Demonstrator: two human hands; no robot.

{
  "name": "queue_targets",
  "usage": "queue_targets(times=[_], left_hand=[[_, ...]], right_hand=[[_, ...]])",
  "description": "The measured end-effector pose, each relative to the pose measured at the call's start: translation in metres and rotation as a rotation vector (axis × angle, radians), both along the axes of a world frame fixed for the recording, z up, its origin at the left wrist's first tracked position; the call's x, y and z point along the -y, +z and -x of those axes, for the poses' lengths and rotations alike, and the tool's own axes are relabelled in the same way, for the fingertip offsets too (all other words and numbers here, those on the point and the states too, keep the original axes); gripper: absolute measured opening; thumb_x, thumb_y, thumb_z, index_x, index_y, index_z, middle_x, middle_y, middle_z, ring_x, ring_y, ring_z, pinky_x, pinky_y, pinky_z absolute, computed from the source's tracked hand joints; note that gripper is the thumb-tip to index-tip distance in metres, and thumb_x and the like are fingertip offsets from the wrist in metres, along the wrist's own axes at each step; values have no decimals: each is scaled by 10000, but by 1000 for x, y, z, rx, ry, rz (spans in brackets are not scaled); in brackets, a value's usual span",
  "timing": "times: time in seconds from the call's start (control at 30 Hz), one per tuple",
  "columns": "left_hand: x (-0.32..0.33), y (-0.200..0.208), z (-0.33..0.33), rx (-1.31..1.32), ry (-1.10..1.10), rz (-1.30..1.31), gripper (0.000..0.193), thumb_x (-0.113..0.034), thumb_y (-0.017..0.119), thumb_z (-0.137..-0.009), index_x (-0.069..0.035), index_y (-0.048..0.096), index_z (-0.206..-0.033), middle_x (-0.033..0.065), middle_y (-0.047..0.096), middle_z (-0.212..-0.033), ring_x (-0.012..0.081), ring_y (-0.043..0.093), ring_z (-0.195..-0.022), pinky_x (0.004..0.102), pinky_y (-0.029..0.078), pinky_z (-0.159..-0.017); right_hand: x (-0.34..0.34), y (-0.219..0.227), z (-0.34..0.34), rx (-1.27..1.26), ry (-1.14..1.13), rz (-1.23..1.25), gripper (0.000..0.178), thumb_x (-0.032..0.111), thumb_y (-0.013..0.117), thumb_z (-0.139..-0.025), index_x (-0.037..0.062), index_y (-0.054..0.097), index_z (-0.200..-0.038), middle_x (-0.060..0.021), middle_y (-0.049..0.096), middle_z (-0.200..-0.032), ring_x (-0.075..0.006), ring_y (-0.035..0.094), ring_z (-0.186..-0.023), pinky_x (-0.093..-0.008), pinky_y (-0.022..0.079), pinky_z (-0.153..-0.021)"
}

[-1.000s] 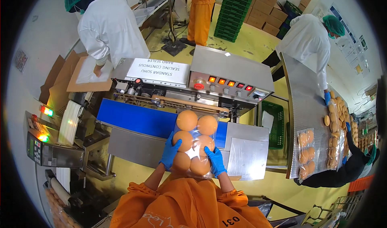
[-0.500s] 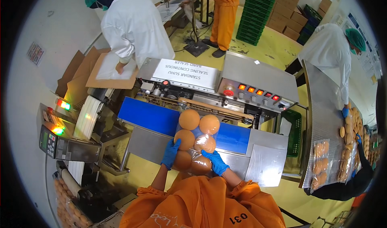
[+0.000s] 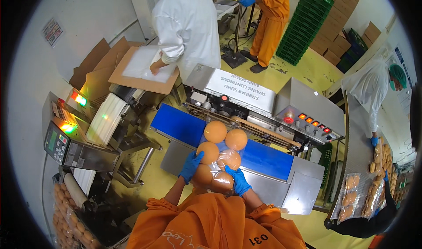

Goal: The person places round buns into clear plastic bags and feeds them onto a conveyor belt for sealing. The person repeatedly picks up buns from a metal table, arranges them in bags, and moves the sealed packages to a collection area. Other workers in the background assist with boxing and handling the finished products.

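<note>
A clear plastic bag of round buns (image 3: 208,153) lies across the near side of a blue conveyor belt (image 3: 267,159), its near end toward my body. In blue gloves, my left hand (image 3: 191,165) grips the bag's left edge, and my right hand (image 3: 238,180) grips its right edge near the closest buns. Several golden-brown buns sit in two columns inside the film. Past the belt stands a steel band sealer (image 3: 259,99), with a red knob and lit orange buttons. The fingertips of both hands are partly hidden by the bag.
On the left are a machine with a keypad display (image 3: 57,142) and a white belt (image 3: 105,119). Beyond it, a person in white (image 3: 187,27) reaches over an open carton (image 3: 145,68). At right, a steel table (image 3: 351,148) carries bagged buns. Green crates (image 3: 304,24) stand stacked behind.
The view has turned, so the sealer and belt appear shifted right and tilted. Both hands still hold the bag of buns at nearly the same place on the belt.
</note>
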State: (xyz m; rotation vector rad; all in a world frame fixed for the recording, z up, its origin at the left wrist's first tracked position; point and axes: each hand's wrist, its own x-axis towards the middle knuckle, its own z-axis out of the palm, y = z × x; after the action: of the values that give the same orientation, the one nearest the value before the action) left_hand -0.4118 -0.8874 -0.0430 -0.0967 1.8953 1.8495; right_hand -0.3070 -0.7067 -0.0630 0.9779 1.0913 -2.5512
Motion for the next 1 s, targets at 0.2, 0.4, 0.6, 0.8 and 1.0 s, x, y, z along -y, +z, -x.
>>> queue_targets(times=[0.2,0.4,0.6,0.8,1.0], left_hand=[[41,-39,29,-20,-32,-66,324,-299,533,-874,-13,552,-1025,4,558,-880,78,486,-757,239,423,-659],[73,-31,46,20,-3,-85,299,-305,545,-869,-26,563,-975,-11,555,-833,59,478,-726,225,413,-631],[93,-21,44,32,107,-36,364,-339,551,-858,-15,547,-1024,21,573,-880,74,505,-745,228,428,-649],[104,-23,20,5,326,22,386,-367,585,-835,2,557,-947,39,587,-856,87,527,-726,249,450,-653],[125,-32,-27,50,428,-55,435,-366,593,-828,20,549,-1022,61,596,-927,118,559,-792,253,463,-708]], right_hand=[[35,-12,24,1,-17,-34,392,136,647,-797,75,492,-1152,-60,590,-1025,-177,599,-862,-325,516,-721],[62,-7,49,-12,52,-41,408,115,610,-826,48,444,-1193,-57,558,-1073,-152,573,-900,-278,495,-739],[78,-8,62,-54,102,-2,410,112,618,-819,43,452,-1187,-59,569,-1051,-153,580,-884,-274,494,-745],[87,-10,61,-26,189,-48,408,132,644,-802,36,474,-1161,-61,580,-1009,-150,586,-839,-280,501,-697],[93,2,42,-5,410,-52,417,214,631,-814,28,472,-1152,-76,570,-1021,-155,570,-854,-283,481,-710]])
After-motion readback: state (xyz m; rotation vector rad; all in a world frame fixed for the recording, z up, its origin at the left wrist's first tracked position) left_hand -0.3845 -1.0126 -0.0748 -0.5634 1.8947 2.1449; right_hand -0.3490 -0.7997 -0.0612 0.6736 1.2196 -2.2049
